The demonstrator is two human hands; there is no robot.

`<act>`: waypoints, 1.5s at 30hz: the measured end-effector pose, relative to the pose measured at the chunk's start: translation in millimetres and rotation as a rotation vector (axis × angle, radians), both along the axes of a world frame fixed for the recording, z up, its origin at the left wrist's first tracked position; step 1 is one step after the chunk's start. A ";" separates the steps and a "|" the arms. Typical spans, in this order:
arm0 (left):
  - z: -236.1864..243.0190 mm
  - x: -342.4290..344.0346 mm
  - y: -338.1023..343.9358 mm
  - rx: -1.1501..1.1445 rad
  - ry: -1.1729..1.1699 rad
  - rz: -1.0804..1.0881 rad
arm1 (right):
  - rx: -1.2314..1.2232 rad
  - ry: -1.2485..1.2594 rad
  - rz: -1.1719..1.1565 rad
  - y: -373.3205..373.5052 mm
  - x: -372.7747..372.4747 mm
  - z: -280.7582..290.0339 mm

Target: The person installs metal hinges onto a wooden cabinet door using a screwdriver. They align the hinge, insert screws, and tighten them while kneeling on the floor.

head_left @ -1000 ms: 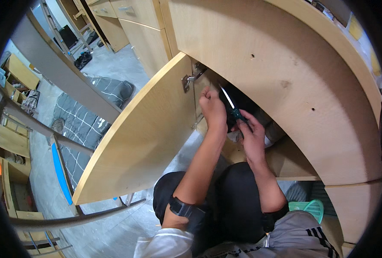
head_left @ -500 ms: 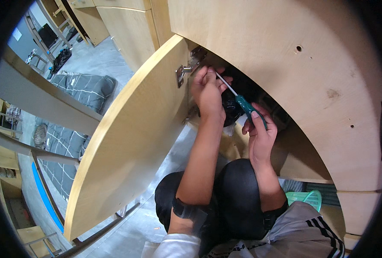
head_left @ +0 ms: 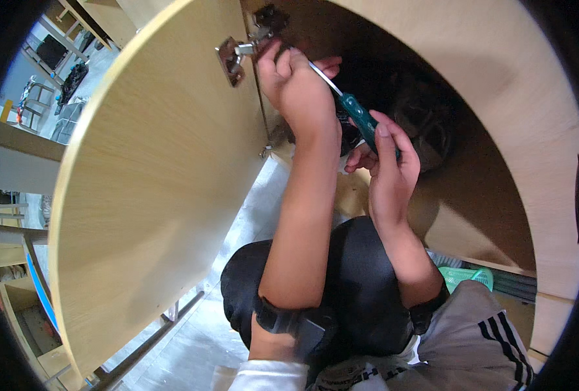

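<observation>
My right hand (head_left: 387, 156) grips the green handle of a screwdriver (head_left: 358, 113), whose metal shaft points up and left. My left hand (head_left: 293, 85) is raised with curled fingers around the shaft's far end; whether they hold the shaft or something small there is hidden. Just above and left of those fingers is a metal hinge (head_left: 231, 58) on the inner face of the open wooden door (head_left: 140, 208), near a second metal hinge part (head_left: 267, 19) at the top of the cabinet (head_left: 472, 45). Dark bundled items (head_left: 420, 130) lie inside the cabinet.
A lower hinge (head_left: 267, 148) sits on the door's inner edge. A green plastic basket (head_left: 466, 275) is under the cabinet at right. Metal rails (head_left: 19, 234), chairs (head_left: 35, 101) and other furniture stand beyond the door at left. My bent knees are below my arms.
The view has moved closer to the cabinet opening and top hinge. Both hands appear higher in it. The screwdriver's tip has moved to my left hand's fingers, where it is now hidden.
</observation>
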State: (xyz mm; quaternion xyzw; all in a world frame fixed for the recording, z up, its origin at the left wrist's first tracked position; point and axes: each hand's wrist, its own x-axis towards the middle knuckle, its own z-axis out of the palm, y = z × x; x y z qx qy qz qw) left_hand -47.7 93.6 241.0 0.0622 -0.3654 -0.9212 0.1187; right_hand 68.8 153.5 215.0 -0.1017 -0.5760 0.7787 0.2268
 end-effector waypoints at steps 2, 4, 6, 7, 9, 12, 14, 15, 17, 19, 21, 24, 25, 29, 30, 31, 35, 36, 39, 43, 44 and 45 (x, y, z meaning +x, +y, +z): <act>-4.1 -0.4 2.5 -0.006 0.011 0.029 | -0.010 0.012 0.023 1.9 0.6 -1.5; -7.5 -0.3 4.8 0.006 0.045 0.070 | -0.007 0.008 0.038 4.1 -0.2 -2.2; -9.7 0.8 4.0 0.034 0.020 0.056 | 0.015 0.013 0.056 4.7 -0.7 -1.6; -9.1 0.7 3.6 0.050 -0.015 0.037 | 0.033 0.008 0.056 4.7 -1.2 -0.5; -7.6 0.7 -0.6 0.020 -0.043 0.010 | 0.028 -0.002 0.047 2.4 -0.2 2.3; -2.7 0.3 -8.4 0.041 -0.008 -0.033 | -0.057 0.067 0.045 -2.4 2.0 7.8; 0.6 1.1 -20.0 -0.002 0.003 -0.087 | -0.091 0.044 0.053 -4.3 2.8 11.7; 1.1 2.2 -21.2 -0.018 -0.049 -0.113 | -0.094 0.049 0.058 -4.8 2.9 13.3; -0.8 6.0 -20.4 -0.038 -0.022 -0.042 | -0.063 0.031 0.099 -4.0 5.0 15.1; -1.5 7.8 -22.1 -0.001 -0.017 -0.026 | -0.040 0.009 0.135 -3.7 7.1 15.2; -2.7 7.7 -20.5 0.038 -0.003 -0.064 | -0.117 0.070 0.164 -3.1 7.8 14.7; -5.0 8.8 -23.1 0.045 0.003 -0.081 | -0.092 0.052 0.201 -0.5 11.9 14.2; -5.9 8.2 -24.9 0.043 -0.004 -0.082 | -0.089 0.038 0.217 0.1 12.2 13.8; -13.8 4.0 -31.4 0.048 -0.049 -0.125 | 0.003 -0.032 0.289 10.1 12.7 6.6; -20.6 2.9 -28.3 0.051 -0.080 -0.147 | 0.067 -0.123 0.277 16.0 12.3 3.1; -27.4 2.4 -25.4 0.042 -0.114 -0.150 | 0.122 -0.179 0.279 21.1 10.7 -0.9; -69.4 6.7 -21.2 -0.074 -0.237 -0.190 | 0.625 -0.462 0.283 27.6 1.7 -23.6; -83.1 7.8 -23.1 -0.129 -0.359 -0.263 | 0.650 -0.460 0.372 32.3 1.2 -31.5; -129.0 21.6 -29.6 -0.247 -0.516 -0.344 | 0.620 -0.694 0.581 38.9 -1.9 -58.5; -191.1 45.4 -33.9 -0.157 -0.699 -0.338 | 0.607 -0.838 0.772 40.9 -0.7 -106.2; -204.5 52.0 -37.3 -0.122 -0.710 -0.404 | 0.642 -0.825 0.819 42.7 4.3 -119.3; -215.4 52.7 -39.6 -0.145 -0.795 -0.361 | 0.627 -0.821 0.800 43.3 5.2 -132.7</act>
